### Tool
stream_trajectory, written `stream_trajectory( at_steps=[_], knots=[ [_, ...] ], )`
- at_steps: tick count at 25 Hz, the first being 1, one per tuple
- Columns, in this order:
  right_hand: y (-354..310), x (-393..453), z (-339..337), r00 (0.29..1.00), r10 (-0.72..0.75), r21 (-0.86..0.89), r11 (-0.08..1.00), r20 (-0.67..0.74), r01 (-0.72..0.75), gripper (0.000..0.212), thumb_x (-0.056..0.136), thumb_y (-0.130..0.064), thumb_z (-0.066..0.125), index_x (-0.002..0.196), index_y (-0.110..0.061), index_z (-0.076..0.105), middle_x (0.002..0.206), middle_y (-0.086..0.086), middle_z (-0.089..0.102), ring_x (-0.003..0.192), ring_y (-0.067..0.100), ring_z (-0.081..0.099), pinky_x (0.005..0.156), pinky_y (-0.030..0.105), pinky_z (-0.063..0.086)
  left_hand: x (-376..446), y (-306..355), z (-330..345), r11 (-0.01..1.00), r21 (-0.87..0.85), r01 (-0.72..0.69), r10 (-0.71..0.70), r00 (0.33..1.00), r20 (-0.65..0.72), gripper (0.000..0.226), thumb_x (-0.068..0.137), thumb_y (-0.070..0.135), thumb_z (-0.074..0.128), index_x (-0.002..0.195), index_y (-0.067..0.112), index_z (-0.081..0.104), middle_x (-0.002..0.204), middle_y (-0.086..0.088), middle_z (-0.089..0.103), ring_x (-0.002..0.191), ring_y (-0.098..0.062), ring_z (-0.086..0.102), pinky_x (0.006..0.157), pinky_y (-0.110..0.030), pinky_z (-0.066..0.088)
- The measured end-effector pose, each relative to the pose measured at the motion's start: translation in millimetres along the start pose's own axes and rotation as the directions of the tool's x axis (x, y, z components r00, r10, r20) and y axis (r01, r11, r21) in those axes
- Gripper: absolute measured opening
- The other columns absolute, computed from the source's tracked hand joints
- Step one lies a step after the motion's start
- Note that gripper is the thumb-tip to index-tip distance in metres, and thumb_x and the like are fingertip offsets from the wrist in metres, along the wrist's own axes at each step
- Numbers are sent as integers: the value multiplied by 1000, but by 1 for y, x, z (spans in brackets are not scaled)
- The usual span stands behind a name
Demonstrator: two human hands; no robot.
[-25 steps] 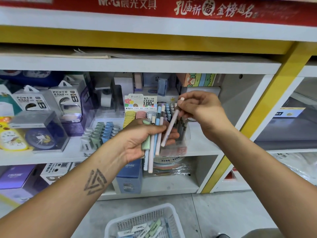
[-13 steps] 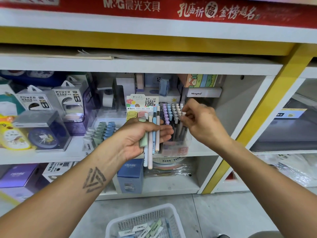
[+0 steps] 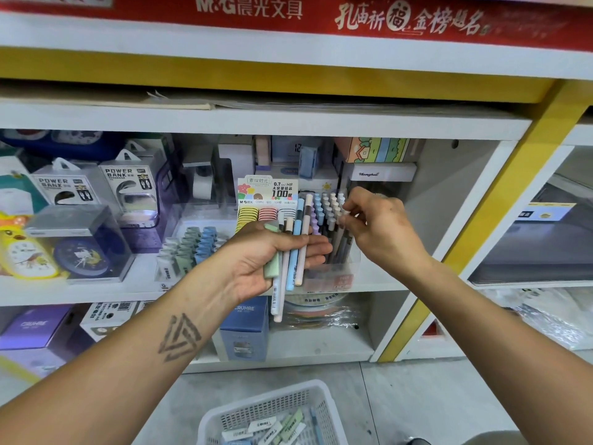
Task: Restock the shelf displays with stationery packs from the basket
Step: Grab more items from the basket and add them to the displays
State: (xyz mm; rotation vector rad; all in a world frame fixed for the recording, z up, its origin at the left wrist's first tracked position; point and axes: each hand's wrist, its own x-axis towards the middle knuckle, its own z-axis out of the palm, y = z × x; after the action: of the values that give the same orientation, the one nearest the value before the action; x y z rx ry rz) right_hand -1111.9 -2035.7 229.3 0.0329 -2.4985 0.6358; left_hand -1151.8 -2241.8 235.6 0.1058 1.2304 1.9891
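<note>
**Slotting pens into the shelf display, one at a time**

Pressing a pen down among the capped rows of the clear pen holder on the middle shelf, right hand now low over the caps, fingers pinched round a pale cap. A second ago held high and slanted between both hands, that same pen now standing nearly upright in the rack: one more piece restocked, by the look of it. Left hand gripping a bunch of pens plus a green pack, fingers curled round them, just beside the holder's front and touching distance from the right hand. More stock lying in the white basket on the floor below, well apart from both hands.
</note>
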Motion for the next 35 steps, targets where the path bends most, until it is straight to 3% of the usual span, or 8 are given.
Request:
stream_trajectory(
  at_steps=[10, 16, 19, 22, 24, 27, 31, 35],
  knots=[
    [0, 1, -3, 1000, -12, -43, 999, 12, 12, 11, 91, -14, 68, 89, -16, 58, 72, 1, 64, 70, 22, 58, 62, 39, 51, 1, 2, -3, 1000, -13, -14, 13, 1000, -21, 27, 93, -12, 50, 119, -14, 57, 110, -30, 69, 100, -39, 71, 76, -43, 61],
    [-1, 4, -2, 985, -32, -283, 956, 172, 80, 16, 95, -22, 64, 103, -17, 76, 103, -1, 63, 101, 20, 56, 78, 42, 52, 2, -1, -3, 1000, 10, -6, 7, 1000, -14, 30, 85, -11, 59, 114, -12, 63, 109, -31, 69, 100, -39, 71, 74, -43, 61],
    [-13, 8, -5, 989, 136, 21, 990, 65, -137, 20, 96, -30, 63, 109, -19, 75, 97, 0, 66, 88, 15, 60, 74, 36, 51, 3, -4, -2, 999, 37, 14, -15, 999, 37, 29, 87, -10, 60, 115, -11, 62, 110, -30, 69, 102, -39, 70, 78, -44, 61],
    [-28, 10, -6, 925, 326, 528, 759, 197, -380, 20, 93, -26, 70, 106, -11, 70, 71, 4, 71, 57, 13, 59, 53, 29, 47, 3, -6, 1, 996, 70, 61, -67, 994, 82, 19, 90, -8, 58, 106, -6, 69, 111, -28, 70, 106, -37, 69, 88, -46, 57],
    [-34, 10, -8, 914, 331, 648, 648, 235, -401, 17, 91, -12, 72, 102, 0, 68, 68, 10, 68, 50, 15, 56, 49, 25, 44, 1, -5, 2, 994, 76, 80, -87, 992, 95, 18, 90, -7, 58, 102, -7, 72, 112, -28, 70, 106, -36, 69, 90, -47, 56],
    [-31, 15, -20, 907, 407, 756, 560, 103, -338, 11, 91, 2, 67, 101, 7, 67, 72, 18, 69, 51, 19, 58, 52, 28, 50, 0, 0, 2, 998, 44, 46, -49, 997, 65, 32, 87, -6, 60, 118, -12, 61, 112, -31, 68, 104, -38, 70, 82, -45, 60],
    [-20, 15, -33, 945, 309, 570, 798, -104, -197, 12, 93, -4, 65, 105, -5, 63, 76, 18, 69, 62, 24, 67, 61, 41, 58, 0, 6, -2, 999, -43, 0, -2, 999, -44, 34, 94, -6, 50, 127, -15, 51, 106, -34, 68, 94, -38, 73, 71, -42, 62],
    [-14, 3, -20, 1000, 29, 121, 992, -11, -28, 14, 95, -15, 64, 106, -13, 56, 79, 1, 67, 75, 20, 67, 72, 43, 56, -2, 7, -3, 1000, -26, 3, -4, 999, -36, 33, 94, -13, 44, 127, -16, 48, 107, -34, 68, 94, -39, 72, 71, -42, 62]
  ],
)
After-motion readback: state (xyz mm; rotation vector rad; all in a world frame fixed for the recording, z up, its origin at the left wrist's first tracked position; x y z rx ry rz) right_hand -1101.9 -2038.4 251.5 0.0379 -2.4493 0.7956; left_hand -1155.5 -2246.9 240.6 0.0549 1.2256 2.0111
